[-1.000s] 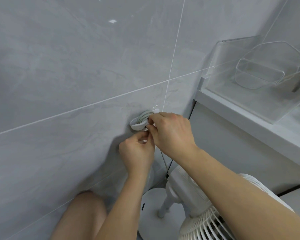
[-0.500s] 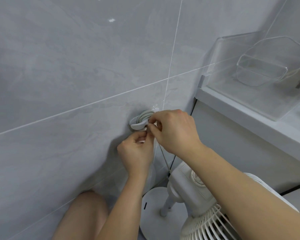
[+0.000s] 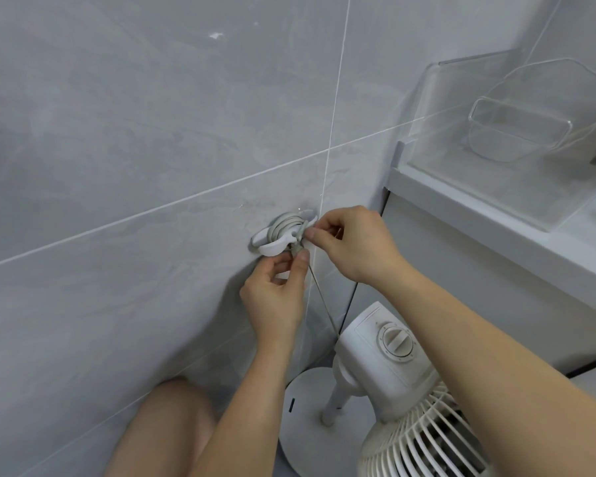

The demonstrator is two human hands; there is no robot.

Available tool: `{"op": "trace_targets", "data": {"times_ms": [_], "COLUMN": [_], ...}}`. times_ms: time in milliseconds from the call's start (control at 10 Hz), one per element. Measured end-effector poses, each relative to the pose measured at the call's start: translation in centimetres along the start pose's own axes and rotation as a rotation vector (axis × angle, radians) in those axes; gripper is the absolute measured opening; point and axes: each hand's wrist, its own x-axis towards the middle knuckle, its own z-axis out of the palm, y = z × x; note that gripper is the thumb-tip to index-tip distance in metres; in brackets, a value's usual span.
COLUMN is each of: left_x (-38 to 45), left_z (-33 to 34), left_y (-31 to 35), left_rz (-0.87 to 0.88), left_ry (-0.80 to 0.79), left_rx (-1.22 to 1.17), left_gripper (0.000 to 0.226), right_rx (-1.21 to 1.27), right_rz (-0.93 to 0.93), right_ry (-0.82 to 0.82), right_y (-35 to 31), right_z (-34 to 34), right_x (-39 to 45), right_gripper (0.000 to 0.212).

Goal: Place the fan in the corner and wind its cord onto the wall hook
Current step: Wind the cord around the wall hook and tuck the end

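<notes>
In the head view, a white wall hook (image 3: 275,239) sits on the grey tiled wall (image 3: 117,166) at the centre of the frame, with several turns of grey cord (image 3: 284,224) coiled around it. The right hand (image 3: 355,247) reaches in from the lower right, its grip pinched together on the cord just to the right of the hook. The left hand (image 3: 276,297) comes up from below, just beneath the hook, its thumb and fingers closed on the cord where it leaves the coil. From there a thin, taut stretch of cord runs down and to the right to the white fan (image 3: 389,370).

The fan stands on the floor in the lower right of the frame, in the corner between the tiled wall and a pale cabinet front (image 3: 479,287). Its round base (image 3: 310,401), its slim stem, the motor housing with a rotary knob (image 3: 397,341) and part of the grille (image 3: 424,445) show. A bare knee (image 3: 172,421) is at the bottom, left of the base. In the upper right, a clear plastic container (image 3: 516,129) rests on a white ledge (image 3: 496,222).
</notes>
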Motion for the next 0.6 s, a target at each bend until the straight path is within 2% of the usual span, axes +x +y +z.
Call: {"op": "trace_targets", "data": {"times_ms": [100, 200, 300, 400, 500, 600], "left_x": [0.1, 0.1, -0.7, -1.8, -2.4, -2.4], "left_z": [-0.2, -0.7, -1.6, -2.8, -3.6, -4.4], "left_y": [0.1, 0.4, 0.2, -0.5, -0.4, 1.8], "left_rz": [0.031, 0.044, -0.010, -0.080, 0.021, 0.204], "left_ry": [-0.074, -0.078, -0.103, -0.151, -0.168, -0.166], "left_rx": [0.035, 0.046, 0.058, 0.117, 0.201, 0.236], "left_gripper": [0.013, 0.019, 0.027, 0.023, 0.027, 0.046], "right_rx": [-0.072, -0.058, -0.011, -0.007, -0.005, -0.041], "right_rz": [0.001, 0.000, 0.014, 0.006, 0.000, 0.013], "right_ry": [0.046, 0.049, -0.018, -0.081, -0.100, -0.097], "right_y": [-0.1, -0.2, -0.1, 0.0, 0.1, 0.0], "right_z": [0.1, 0.3, -0.3, -1.0, -1.2, -1.4], "right_x": [-0.1, -0.2, 0.1, 0.4, 0.6, 0.9], "right_gripper": [0.025, 0.021, 0.022, 0.023, 0.030, 0.045]}}
